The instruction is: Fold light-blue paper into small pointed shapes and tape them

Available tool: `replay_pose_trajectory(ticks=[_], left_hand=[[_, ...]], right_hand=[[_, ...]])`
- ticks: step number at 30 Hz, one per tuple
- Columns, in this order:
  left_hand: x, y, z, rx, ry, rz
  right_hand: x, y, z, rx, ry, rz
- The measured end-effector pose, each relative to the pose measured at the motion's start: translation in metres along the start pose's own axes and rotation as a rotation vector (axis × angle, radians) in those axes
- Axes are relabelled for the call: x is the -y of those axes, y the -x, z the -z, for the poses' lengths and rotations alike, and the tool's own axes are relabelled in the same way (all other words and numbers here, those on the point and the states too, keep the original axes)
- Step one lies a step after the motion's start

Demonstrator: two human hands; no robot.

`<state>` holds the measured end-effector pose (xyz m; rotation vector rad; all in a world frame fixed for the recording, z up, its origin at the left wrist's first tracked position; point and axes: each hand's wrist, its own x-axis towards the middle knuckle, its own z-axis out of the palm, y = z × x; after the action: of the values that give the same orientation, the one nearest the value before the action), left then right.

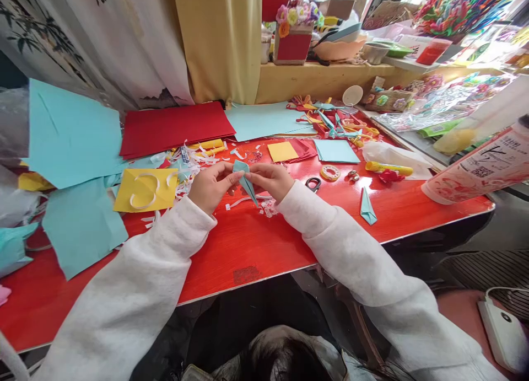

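Note:
A folded light-blue paper piece (247,186), long and pointed at its lower end, is held above the red table (248,248). My left hand (214,184) pinches its left side between thumb and fingers. From the right, my right hand (273,180) grips the same paper near its upper part, fingertips close to those of the left. A second folded blue paper piece (367,207), kite-like in shape, lies on the table to the right. Paper strips and scraps (269,207) lie just under my hands.
Scissors (313,184), a tape roll (330,173) and a yellow glue stick (388,168) lie right of my hands. Blue sheets (336,151) and red sheets (177,128) are behind. Yellow paper (145,189) lies left. A tall cup (475,163) leans at the right edge.

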<state>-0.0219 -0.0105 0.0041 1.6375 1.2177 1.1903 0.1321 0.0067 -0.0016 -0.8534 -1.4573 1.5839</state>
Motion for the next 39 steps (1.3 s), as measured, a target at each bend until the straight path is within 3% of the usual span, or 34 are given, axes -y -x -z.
replay_pose_trajectory(ticks=[5,8,11,15,20,25,30,32,35,39], left_hand=[[0.001,-0.001,-0.002,-0.056,0.04,0.026],[0.003,-0.002,-0.002,-0.037,0.025,0.02],[0.007,-0.003,0.001,-0.005,-0.229,-0.102],[0.017,-0.005,0.007,0.255,-0.685,-0.305],[0.018,-0.005,0.011,0.349,-0.819,-0.272],[0.009,-0.004,0.011,0.268,-0.693,-0.102],[0.012,-0.004,0.011,0.435,-0.803,-0.225],[0.011,-0.004,0.012,0.377,-0.755,-0.214],[0.004,-0.004,0.012,0.141,-0.617,-0.21],[-0.002,-0.005,0.01,-0.018,-0.442,-0.376]], right_hand=[[0.001,0.002,-0.004,0.058,0.005,-0.128],[0.005,0.002,-0.001,-0.012,0.011,-0.097],[0.012,0.0,0.013,-0.196,-0.001,0.039],[0.02,0.0,0.032,-0.345,-0.081,0.211],[0.016,-0.001,0.027,-0.246,-0.053,0.133],[0.005,-0.005,0.016,-0.22,0.037,0.055],[0.003,-0.006,0.015,-0.24,0.037,0.027],[0.004,-0.005,0.014,-0.226,0.017,0.009],[0.004,-0.005,0.012,-0.177,-0.037,-0.012],[0.004,-0.006,0.008,-0.137,-0.112,-0.067]])
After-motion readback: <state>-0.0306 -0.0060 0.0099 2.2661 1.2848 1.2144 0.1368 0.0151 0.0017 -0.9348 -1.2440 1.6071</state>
